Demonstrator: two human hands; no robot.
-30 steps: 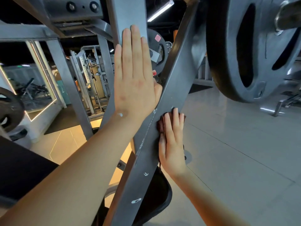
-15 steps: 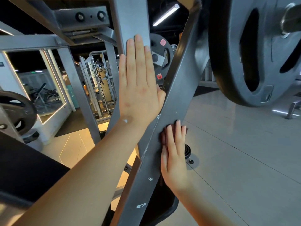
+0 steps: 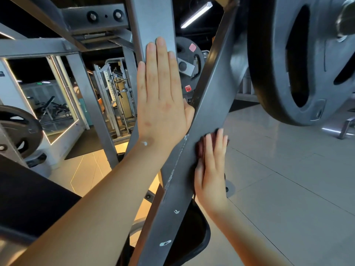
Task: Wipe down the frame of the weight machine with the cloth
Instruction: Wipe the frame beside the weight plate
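Observation:
A grey slanted beam of the weight machine frame (image 3: 209, 114) runs from the bottom centre up to the top right, with chipped paint along its edge. My right hand (image 3: 211, 169) presses a dark red cloth (image 3: 201, 148) flat against the beam's right face, fingers straight and pointing up. Most of the cloth is hidden under the palm. My left hand (image 3: 163, 95) lies flat with straight fingers on the grey upright post (image 3: 153, 22) just left of the beam.
A large black weight plate (image 3: 288, 64) hangs close at the upper right. A second plate (image 3: 17, 129) sits at the left edge. A black padded seat (image 3: 194, 237) lies below the beam. Other gym machines (image 3: 113, 93) stand behind, and light floor tiles (image 3: 288, 179) spread to the right.
The view has shifted down and right slightly. My right hand with the cloth has slid a little along the beam. My left hand stays flat on the post.

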